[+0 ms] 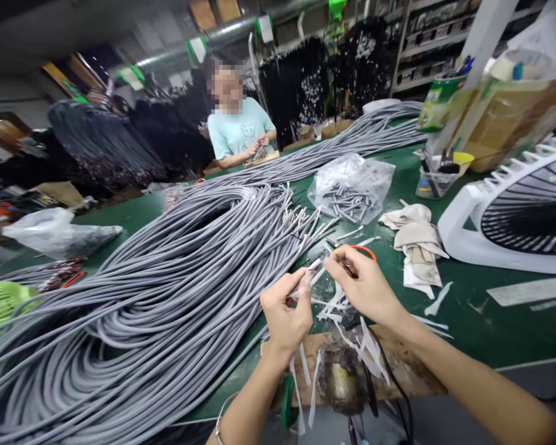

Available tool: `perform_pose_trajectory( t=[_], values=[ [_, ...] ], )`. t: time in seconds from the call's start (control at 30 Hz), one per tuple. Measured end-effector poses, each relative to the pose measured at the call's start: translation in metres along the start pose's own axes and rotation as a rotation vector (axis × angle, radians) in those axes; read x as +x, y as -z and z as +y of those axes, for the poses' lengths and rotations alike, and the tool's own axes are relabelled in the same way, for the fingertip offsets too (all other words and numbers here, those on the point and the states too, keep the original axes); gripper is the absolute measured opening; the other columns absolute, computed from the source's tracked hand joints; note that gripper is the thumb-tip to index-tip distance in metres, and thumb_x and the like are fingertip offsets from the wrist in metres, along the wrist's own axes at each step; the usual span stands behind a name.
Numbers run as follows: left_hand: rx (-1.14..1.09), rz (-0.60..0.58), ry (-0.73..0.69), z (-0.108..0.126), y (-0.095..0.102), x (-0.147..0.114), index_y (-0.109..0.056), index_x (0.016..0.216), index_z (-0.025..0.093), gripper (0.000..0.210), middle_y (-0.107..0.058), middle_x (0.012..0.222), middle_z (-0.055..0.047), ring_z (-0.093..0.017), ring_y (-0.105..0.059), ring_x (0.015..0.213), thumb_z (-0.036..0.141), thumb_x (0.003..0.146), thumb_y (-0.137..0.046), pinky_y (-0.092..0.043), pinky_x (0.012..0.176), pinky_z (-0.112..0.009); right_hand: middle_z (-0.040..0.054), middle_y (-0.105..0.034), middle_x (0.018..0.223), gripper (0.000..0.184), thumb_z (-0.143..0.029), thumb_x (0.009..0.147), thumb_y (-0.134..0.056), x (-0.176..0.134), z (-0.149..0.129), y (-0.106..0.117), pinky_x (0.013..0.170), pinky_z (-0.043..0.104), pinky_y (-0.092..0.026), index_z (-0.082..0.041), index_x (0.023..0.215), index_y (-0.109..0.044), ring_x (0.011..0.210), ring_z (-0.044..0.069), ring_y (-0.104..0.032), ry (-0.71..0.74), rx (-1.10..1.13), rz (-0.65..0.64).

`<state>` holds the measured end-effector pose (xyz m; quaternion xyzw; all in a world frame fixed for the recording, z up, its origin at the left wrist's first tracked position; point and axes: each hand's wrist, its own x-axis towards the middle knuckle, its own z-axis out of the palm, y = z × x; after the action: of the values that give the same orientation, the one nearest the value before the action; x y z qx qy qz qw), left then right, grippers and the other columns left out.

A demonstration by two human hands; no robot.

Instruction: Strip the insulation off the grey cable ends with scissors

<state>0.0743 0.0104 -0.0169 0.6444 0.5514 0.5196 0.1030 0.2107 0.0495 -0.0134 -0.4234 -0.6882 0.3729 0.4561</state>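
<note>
A small white piece [315,264] was pinched in the left hand [288,312], up over the green surface [482,327], and met by the right hand [368,285], whose grip could not be made out! Alongside, grey cables [180,266] were heaped in coils.

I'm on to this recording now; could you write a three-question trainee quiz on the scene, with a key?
1. Fill in the colour: the large bundle of ____ cables lies to the left of the left hand.
2. True or false: in the picture, the white fan stands to the right of the crumpled cloth.
3. Where is the small whitish piece?
A. Under the cloth
B. Between the left hand and the right hand
C. On top of the fan

Key: 1. grey; 2. true; 3. B
</note>
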Motion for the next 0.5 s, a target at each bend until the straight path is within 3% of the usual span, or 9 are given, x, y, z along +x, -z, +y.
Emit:
perform_pose_trajectory(
  t=[0.1,0.2,0.5],
  values=[
    [-0.085,0.024,0.078,-0.0001,0.0002,0.0021,-0.069,0.084,0.014,0.021,-0.065,0.067,-0.005,-0.014,-0.056,0.059,0.024,0.081,-0.051,-0.041,0.053,-0.023,-0.0029,-0.046,0.063,0.023,-0.039,0.087,-0.042,-0.0060,-0.0039,-0.0007,0.053,0.022,-0.032,-0.019,0.082,-0.051,0.055,0.009,-0.041,0.091,-0.119,0.019],
    [-0.097,0.028,0.090,-0.0008,0.0011,0.0020,-0.069,0.085,0.014,0.020,-0.066,0.070,-0.005,-0.017,-0.059,0.067,0.024,0.080,-0.052,-0.043,0.058,-0.024,0.0003,-0.053,0.071,0.026,-0.036,0.090,-0.037,-0.0083,-0.0049,-0.0022,0.059,0.024,-0.033,-0.019,0.081,-0.054,0.062,0.011,-0.047,0.161,-0.218,-0.063],
    [-0.017,0.013,0.020,-0.0035,0.0001,-0.0006,-0.069,0.085,0.015,0.017,-0.063,0.066,-0.004,-0.015,-0.057,0.062,0.021,0.079,-0.054,-0.043,0.059,-0.024,0.0007,-0.048,0.061,0.037,-0.032,0.092,-0.030,-0.0072,-0.0028,-0.0048,0.057,0.025,-0.032,-0.018,0.063,-0.049,0.059,0.012,-0.044,0.174,-0.333,-0.105]
  ],
)
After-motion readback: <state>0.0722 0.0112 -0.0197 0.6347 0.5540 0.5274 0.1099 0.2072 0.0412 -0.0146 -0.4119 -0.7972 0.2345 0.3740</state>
